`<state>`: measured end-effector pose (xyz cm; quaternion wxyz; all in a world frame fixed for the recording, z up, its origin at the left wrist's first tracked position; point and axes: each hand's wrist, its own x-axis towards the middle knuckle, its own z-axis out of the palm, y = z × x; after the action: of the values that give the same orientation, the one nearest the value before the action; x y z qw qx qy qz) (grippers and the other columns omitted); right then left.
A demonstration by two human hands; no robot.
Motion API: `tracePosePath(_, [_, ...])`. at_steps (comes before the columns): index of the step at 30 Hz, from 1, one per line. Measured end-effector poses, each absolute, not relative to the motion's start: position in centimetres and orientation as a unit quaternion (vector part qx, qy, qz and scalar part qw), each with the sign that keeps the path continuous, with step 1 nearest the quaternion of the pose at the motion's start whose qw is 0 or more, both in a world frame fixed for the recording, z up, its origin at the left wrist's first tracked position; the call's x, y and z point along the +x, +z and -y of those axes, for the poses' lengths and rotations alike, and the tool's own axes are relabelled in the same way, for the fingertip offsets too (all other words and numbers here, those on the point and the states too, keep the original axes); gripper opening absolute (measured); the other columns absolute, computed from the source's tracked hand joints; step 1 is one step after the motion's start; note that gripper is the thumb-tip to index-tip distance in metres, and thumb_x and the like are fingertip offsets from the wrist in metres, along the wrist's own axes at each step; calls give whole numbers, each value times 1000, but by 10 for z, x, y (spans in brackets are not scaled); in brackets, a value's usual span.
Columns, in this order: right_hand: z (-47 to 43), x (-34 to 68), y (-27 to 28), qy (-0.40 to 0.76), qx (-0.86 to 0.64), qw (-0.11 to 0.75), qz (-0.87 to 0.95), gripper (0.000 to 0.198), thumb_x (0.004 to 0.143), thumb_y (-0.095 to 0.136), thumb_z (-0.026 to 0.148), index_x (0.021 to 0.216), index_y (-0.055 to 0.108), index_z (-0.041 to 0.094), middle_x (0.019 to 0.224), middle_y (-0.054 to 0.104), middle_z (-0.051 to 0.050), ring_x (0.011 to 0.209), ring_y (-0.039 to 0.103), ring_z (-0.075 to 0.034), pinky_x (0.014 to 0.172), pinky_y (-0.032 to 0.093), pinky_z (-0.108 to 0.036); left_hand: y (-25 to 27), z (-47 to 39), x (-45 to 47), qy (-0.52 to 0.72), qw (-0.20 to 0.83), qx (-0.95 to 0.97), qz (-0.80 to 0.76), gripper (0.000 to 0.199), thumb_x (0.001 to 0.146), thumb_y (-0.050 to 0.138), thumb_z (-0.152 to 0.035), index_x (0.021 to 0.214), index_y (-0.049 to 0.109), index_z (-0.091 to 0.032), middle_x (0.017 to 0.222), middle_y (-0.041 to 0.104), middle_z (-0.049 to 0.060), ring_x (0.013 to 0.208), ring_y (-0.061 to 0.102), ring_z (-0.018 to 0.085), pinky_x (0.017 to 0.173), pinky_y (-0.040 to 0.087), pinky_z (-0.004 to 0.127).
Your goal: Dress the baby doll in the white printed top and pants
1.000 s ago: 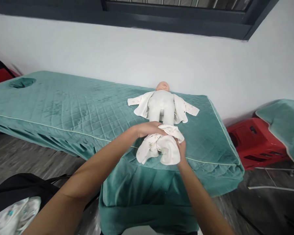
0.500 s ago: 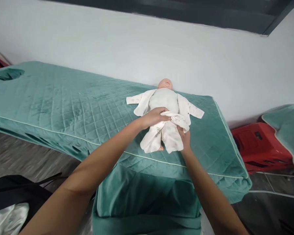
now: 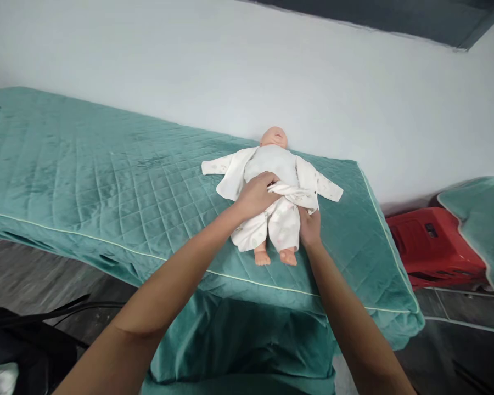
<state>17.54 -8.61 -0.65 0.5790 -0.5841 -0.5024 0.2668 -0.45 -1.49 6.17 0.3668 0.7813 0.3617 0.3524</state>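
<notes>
A baby doll (image 3: pixel 274 137) lies on its back on a green quilted bed, head toward the wall and bare feet toward me. It wears an open white printed jacket (image 3: pixel 233 174) over a pale torso, and white printed trousers (image 3: pixel 284 225) on its legs. My left hand (image 3: pixel 258 193) is closed on the bunched trouser waist at the doll's belly. At the doll's other hip, my right hand (image 3: pixel 310 226) grips the trousers' side, its fingers partly hidden under the cloth.
The green quilted bed (image 3: pixel 107 170) runs along a white wall (image 3: pixel 168 66). Right of it stands a red plastic item (image 3: pixel 436 244), partly under green cloth (image 3: pixel 483 219). A dark bag-like object (image 3: pixel 24 351) sits at lower left.
The trousers have moved up the doll's legs, so both feet now show below the hems. My left hand has shifted slightly toward the doll's belly. The view has turned a little.
</notes>
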Motion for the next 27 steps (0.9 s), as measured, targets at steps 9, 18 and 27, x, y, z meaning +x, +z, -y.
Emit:
tracePosePath(9, [75,161,54,322,-491,392,709,48,71,81,34,115,64,27,115,66,-3,106,59,-24,95,45,-35,19,22,-54,402,709,493,-305,43,55,80,-31,92,62,-18,86,62,-1,77,57,15,71,44,23])
tracePosePath(18, [23,150,72,515,-421,364,652,28,74,76,44,81,64,20,82,62,1,74,54,-15,67,42,-26,7,19,-56,378,723,505,-282,53,56,85,-45,95,66,-16,77,59,-1,67,51,12,60,38,21])
tracePosePath(27, [28,145,56,637,-410,369,538,33,67,83,40,88,64,22,73,61,4,64,55,-13,59,45,-23,-3,18,-45,491,712,415,-284,37,66,82,-38,89,60,-18,78,58,-3,68,54,9,66,44,20])
